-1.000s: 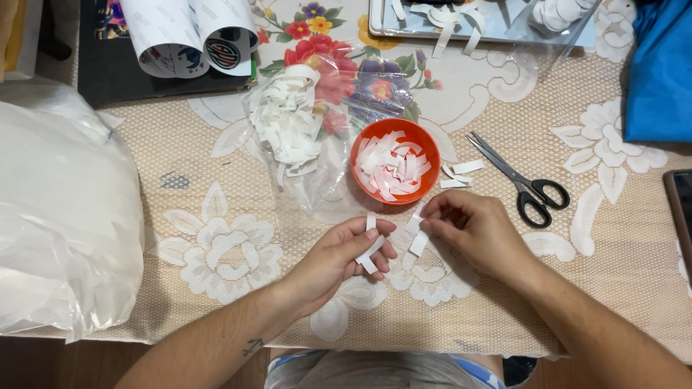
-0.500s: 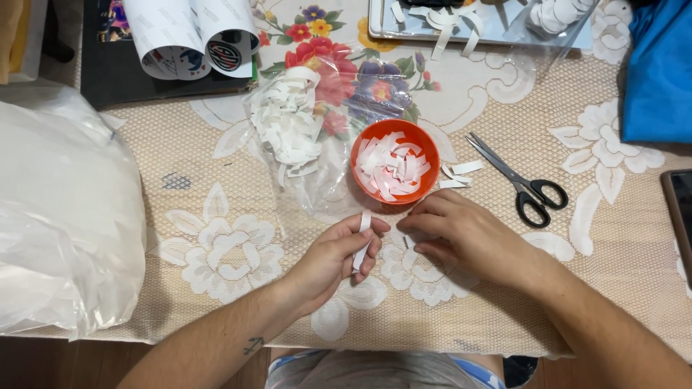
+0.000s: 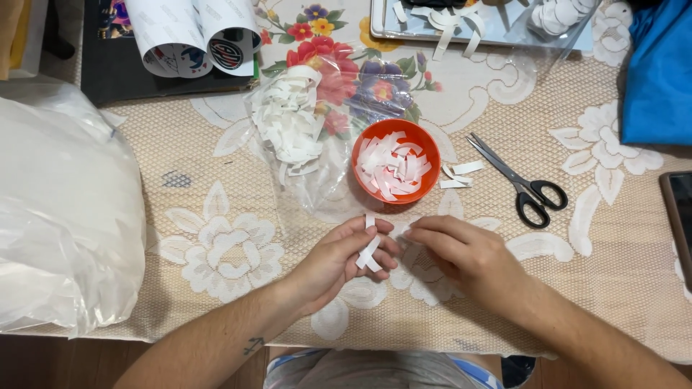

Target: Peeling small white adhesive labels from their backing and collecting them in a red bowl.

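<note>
bare lace cloth point(image 3: 216, 288) left of hands; orange bowl point(image 3: 396, 161), scissors point(image 3: 520, 184) ahead

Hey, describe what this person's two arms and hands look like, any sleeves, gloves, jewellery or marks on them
Both arms are bare up to the bottom edge of the picture, with no sleeves showing. The left hand and the right hand wear no gloves, and no rings, watch or bracelets are visible. The left forearm carries a small dark anchor-shaped tattoo near the elbow. No markings show on the right forearm.

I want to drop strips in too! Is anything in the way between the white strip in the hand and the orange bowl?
Nothing visible. The left hand holds the white strip just below the orange bowl, with only bare lace tablecloth between them.
</note>
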